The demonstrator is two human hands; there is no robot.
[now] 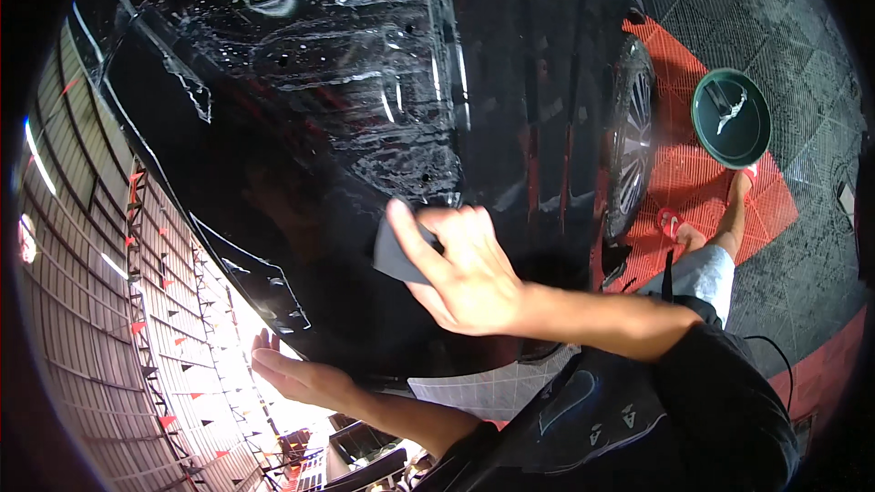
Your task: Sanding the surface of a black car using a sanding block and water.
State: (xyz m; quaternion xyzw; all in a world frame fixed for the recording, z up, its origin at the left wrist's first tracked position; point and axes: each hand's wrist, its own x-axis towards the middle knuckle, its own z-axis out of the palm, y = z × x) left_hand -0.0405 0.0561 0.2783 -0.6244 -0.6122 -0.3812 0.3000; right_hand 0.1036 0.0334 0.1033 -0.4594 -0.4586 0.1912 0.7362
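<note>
My right hand point(474, 269) grips a flat dark grey squeegee point(399, 251) and presses it against the glossy black car body point(301, 246). Just beyond the squeegee, a wet, streaky patch point(410, 169) with ripples and water marks spreads over the black panel; it looks like clear film, though I cannot tell for sure. My left hand point(296, 375) is at the lower left, beside the panel's edge, with its fingers stretched out and nothing seen in them. Whether it touches the edge I cannot tell.
A car wheel point(632, 137) stands to the right. A dark green round basin point(732, 150) with water and a dark object inside sits on the floor near my feet. Red grid tiles point(761, 196) adjoin grey ones point(802, 128). A ribbed wall point(82, 264) curves along the left.
</note>
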